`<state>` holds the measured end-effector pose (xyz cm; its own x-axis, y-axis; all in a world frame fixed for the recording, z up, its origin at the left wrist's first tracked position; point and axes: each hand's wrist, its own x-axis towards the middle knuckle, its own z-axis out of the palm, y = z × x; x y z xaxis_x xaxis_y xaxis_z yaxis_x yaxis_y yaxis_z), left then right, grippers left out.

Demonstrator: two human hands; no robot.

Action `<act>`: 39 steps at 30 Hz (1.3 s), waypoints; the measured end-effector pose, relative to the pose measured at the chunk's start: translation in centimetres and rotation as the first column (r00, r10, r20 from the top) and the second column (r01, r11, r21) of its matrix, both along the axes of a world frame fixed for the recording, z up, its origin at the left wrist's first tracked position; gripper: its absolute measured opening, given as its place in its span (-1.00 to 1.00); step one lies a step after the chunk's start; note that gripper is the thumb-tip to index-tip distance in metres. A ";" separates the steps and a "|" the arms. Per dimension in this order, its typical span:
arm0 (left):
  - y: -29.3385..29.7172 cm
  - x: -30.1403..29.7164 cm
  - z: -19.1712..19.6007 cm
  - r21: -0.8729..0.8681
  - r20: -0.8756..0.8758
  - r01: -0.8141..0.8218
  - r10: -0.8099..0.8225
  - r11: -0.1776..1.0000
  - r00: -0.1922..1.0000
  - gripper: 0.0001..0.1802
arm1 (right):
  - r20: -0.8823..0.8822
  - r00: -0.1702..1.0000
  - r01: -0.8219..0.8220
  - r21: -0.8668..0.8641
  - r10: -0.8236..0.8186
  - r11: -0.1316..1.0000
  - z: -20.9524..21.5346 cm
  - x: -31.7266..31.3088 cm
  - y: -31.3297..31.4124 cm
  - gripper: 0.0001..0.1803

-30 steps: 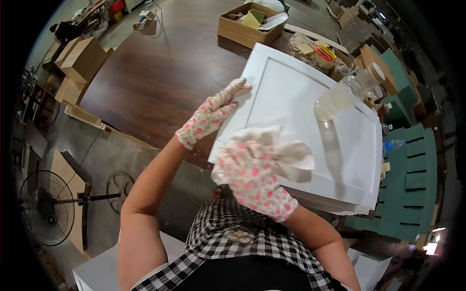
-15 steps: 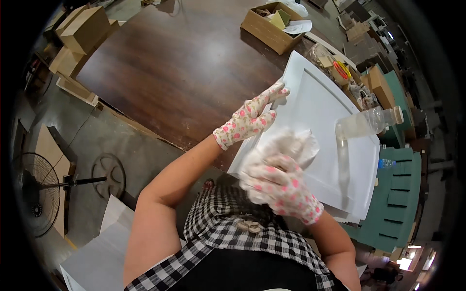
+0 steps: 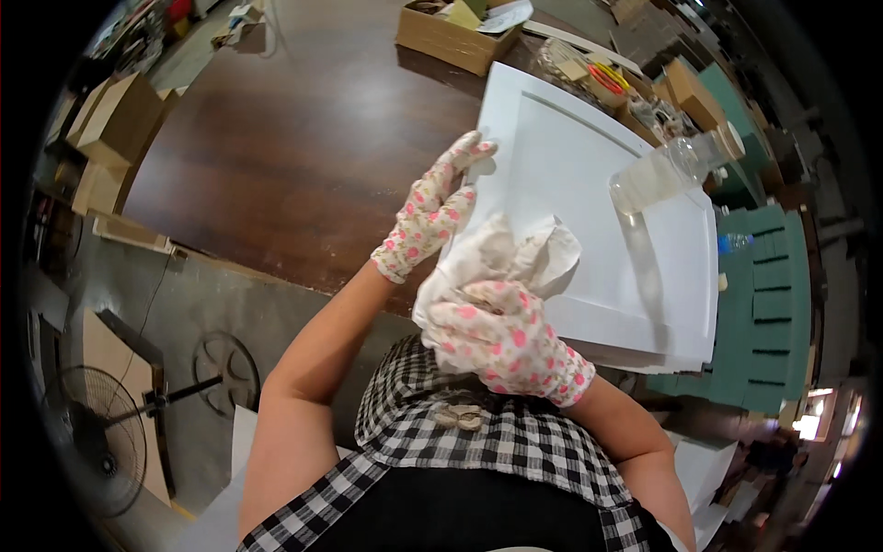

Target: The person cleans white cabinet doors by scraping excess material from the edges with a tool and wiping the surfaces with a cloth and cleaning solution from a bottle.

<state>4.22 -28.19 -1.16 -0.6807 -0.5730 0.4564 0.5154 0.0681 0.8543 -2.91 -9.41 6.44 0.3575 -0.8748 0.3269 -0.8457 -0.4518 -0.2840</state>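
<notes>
Firmly bunched, the fingers of the right hand (image 3: 501,336) curl over a white cloth (image 3: 483,262), pressing it together within the grip; one loose fold fans out toward one o'clock. The crumpling presumably gives the glove a padded wad to hold. Toward eleven o'clock from there, the left hand (image 3: 428,216) grasps nothing: its fingers lie extended close together, thumb apart, tips on the left border of a white recessed panel (image 3: 570,147). That flat touch looks meant to steady the board; how hard it presses, I cannot tell. Both gloves carry a pink floral print.

The panel lies face up, beneath the cloth and reaching toward two o'clock, its near edge close to the checked apron (image 3: 515,442). Between one and two o'clock from the right hand, a clear capped bottle (image 3: 658,175) rests on the panel, seemingly upright though the lens tilts it, probably put there to be within easy reach.

Farther out, a dark wooden tabletop (image 3: 303,138) spreads toward ten o'clock. A cardboard box (image 3: 446,44) sits near twelve, a green slotted sheet (image 3: 768,304) at three, and a pedestal fan (image 3: 97,442) between eight and nine.
</notes>
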 end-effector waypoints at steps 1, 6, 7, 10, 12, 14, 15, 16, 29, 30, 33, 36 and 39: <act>-0.1 0.1 0.0 -0.005 -0.007 0.005 -0.005 1.000 1.000 -0.28 | -0.041 0.999 -0.037 -0.062 0.035 0.997 0.1 -0.7 0.9 -0.70; 0.4 0.3 0.5 0.033 0.020 -0.014 0.013 0.999 1.000 -0.32 | -0.203 0.889 0.334 -0.323 -0.410 0.885 -3.0 -5.3 10.9 -0.80; 0.6 0.1 0.8 0.062 0.039 -0.008 0.006 0.998 0.999 -0.32 | -0.216 0.837 0.404 -0.377 -0.503 0.833 -4.4 -6.6 13.4 -0.80; 0.1 0.8 0.3 0.018 0.049 -0.016 0.015 1.000 0.999 -0.32 | -0.245 0.697 0.562 -0.397 -0.673 0.726 -5.2 -9.3 18.3 -0.81; 0.0 0.7 0.4 -0.044 0.013 -0.002 0.003 0.999 1.000 -0.29 | -0.194 0.538 0.702 -0.436 -0.820 0.563 -5.6 -11.3 21.4 -0.79; 0.3 0.8 0.9 0.003 0.078 -0.009 0.008 1.000 0.997 -0.29 | -0.167 0.430 0.781 -0.425 -0.887 0.458 -6.3 -15.2 26.4 -0.62; -0.1 0.8 0.3 -0.072 0.009 -0.030 0.031 0.997 0.999 -0.29 | -0.069 0.321 0.877 -0.356 -0.945 0.324 -6.5 -16.9 28.0 -0.58; -0.2 0.7 0.4 -0.075 0.001 -0.019 0.019 0.997 1.000 -0.29 | 0.018 0.192 0.945 -0.274 -0.981 0.180 -6.2 -18.4 29.4 -0.54; 0.5 0.1 0.2 -0.092 0.023 -0.163 0.166 0.982 0.986 -0.24 | -0.093 0.773 0.607 -0.181 -0.627 0.774 -3.3 -6.3 11.9 -0.54; 0.3 0.0 -0.2 -0.116 0.010 -0.173 0.175 0.978 0.985 -0.23 | -0.107 0.736 0.639 -0.220 -0.669 0.738 -4.0 -7.6 13.1 -0.56; 0.4 0.2 0.0 -0.169 0.048 -0.201 0.211 0.965 0.976 -0.24 | -0.114 0.536 0.756 -0.378 -0.837 0.535 -5.2 -12.7 18.3 -0.67; 0.3 0.3 0.0 -0.197 0.092 -0.169 0.190 0.966 0.977 -0.24 | 0.030 0.316 0.875 -0.396 -0.948 0.279 -5.9 -19.6 25.0 -0.66; -0.3 1.2 0.5 -0.199 0.140 -0.174 0.204 0.964 0.969 -0.27 | 0.021 0.111 0.929 -0.357 -0.994 0.097 -5.1 -26.8 30.2 -0.71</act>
<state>5.40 -28.45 -0.66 -0.6397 -0.6148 0.4613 0.3374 0.3147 0.8872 -29.75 20.81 1.37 -0.6579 -0.4205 0.6248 -0.6139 0.7800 -0.1216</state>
